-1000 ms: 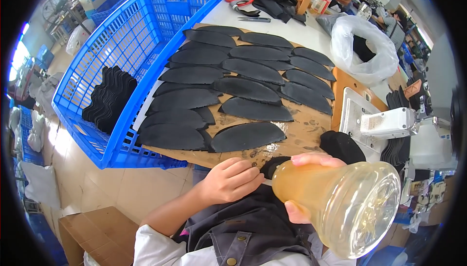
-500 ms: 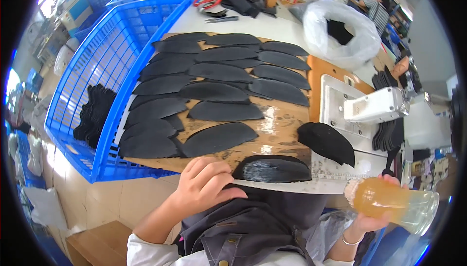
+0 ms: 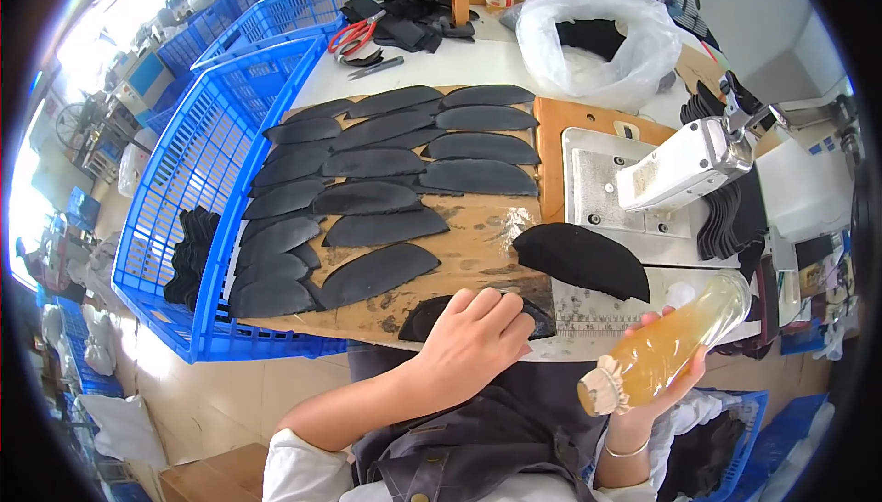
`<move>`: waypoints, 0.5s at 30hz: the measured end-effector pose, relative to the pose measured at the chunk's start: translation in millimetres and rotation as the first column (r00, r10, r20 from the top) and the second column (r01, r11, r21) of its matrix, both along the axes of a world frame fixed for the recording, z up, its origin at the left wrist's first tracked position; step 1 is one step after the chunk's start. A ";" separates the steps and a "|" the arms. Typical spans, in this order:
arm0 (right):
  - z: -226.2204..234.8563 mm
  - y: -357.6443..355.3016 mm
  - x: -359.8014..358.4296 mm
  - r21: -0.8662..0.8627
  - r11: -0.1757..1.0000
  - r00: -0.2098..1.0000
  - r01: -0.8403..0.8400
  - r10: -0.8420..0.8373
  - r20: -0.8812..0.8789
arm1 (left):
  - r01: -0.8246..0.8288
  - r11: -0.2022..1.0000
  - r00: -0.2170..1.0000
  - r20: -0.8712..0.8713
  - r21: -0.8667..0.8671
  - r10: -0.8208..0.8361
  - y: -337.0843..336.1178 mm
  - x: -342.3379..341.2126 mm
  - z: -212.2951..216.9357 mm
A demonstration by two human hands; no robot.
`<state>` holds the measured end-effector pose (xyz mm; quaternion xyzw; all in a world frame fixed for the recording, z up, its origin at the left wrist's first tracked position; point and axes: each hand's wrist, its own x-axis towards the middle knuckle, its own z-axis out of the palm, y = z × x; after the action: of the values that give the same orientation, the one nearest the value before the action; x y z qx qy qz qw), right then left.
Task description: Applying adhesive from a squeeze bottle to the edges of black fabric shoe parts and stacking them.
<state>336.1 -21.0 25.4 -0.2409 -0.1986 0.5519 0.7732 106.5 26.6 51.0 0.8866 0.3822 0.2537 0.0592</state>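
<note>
My right hand grips a clear glass bottle of amber liquid at the front right. The bottle is tilted, its cloth-wrapped mouth pointing down and to the left. Over a black half-moon piece at the board's front edge is my left hand, fingers curled and closed; its fingertips are hidden. The hand covers the middle of that piece. Another black half-moon piece lies just beyond, towards the right. Overlapping rows of similar black pieces spread over the brown board.
A white machine arm on a metal plate stands at right. Along the left side are blue crates, the nearest with stacked black pieces. Farther back are red-handled scissors, black scraps, and a clear plastic bag.
My left hand has moved right, onto the front black piece. The bottle in my right hand has come left and swung round, its wrapped mouth now lower. The view has shifted.
</note>
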 end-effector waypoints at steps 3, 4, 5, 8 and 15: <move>-0.5 -1.3 -3.2 -0.030 0.999 1.000 -0.020 0.020 0.015 | -0.017 1.000 0.998 0.056 -0.012 0.017 1.6 -0.5 0.8; -0.4 -1.9 -4.1 -0.035 0.998 0.998 -0.050 0.051 0.038 | -0.018 1.000 0.998 0.052 -0.012 0.018 2.3 -0.6 0.7; -0.7 -2.3 -6.1 -0.034 0.998 0.998 -0.052 0.053 0.035 | -0.015 1.000 0.999 0.040 -0.003 0.015 3.4 -0.9 0.4; -1.1 -3.6 -13.5 -0.054 0.997 0.998 -0.064 0.064 0.005 | -0.019 1.000 0.998 0.059 0.003 0.019 4.8 -0.3 0.0; 3.5 4.1 -47.5 -0.050 0.954 0.945 -0.295 0.299 0.137 | -0.061 0.997 0.979 0.194 -0.053 0.070 4.3 -3.1 -6.0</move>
<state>288.6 -16.8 28.9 -0.2583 -0.2794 0.6461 0.6616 103.4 30.9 45.0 0.8427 0.4092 0.3324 0.1089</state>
